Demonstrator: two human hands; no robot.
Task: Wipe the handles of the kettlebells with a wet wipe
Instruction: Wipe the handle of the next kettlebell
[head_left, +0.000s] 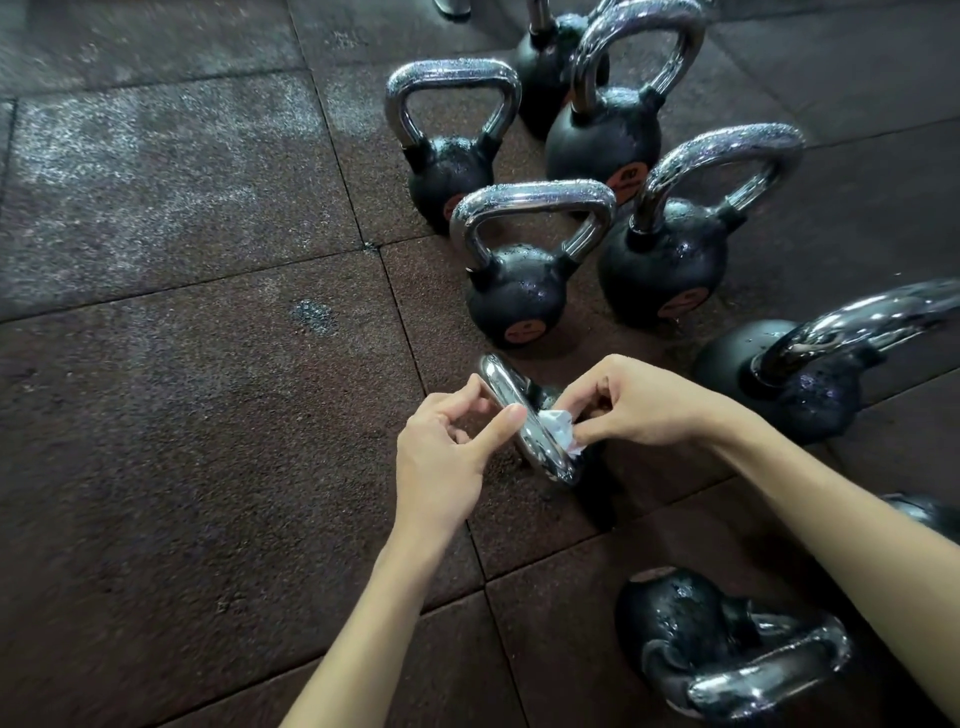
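Observation:
A small kettlebell stands right below me, its chrome handle (540, 447) seen from above and its body mostly hidden. My right hand (634, 402) pinches a crumpled white wet wipe (558, 423) against the right side of that handle. My left hand (452, 447) is at the handle's left side, thumb touching the chrome and fingers curled near its top end. Several other black kettlebells with wet chrome handles stand beyond, the nearest (519, 291) just past my hands.
Dark rubber floor tiles (182, 415) spread to the left, with pale damp patches at the upper left. A large kettlebell (800, 374) sits at the right, and another (727, 649) lies at the lower right beneath my right forearm.

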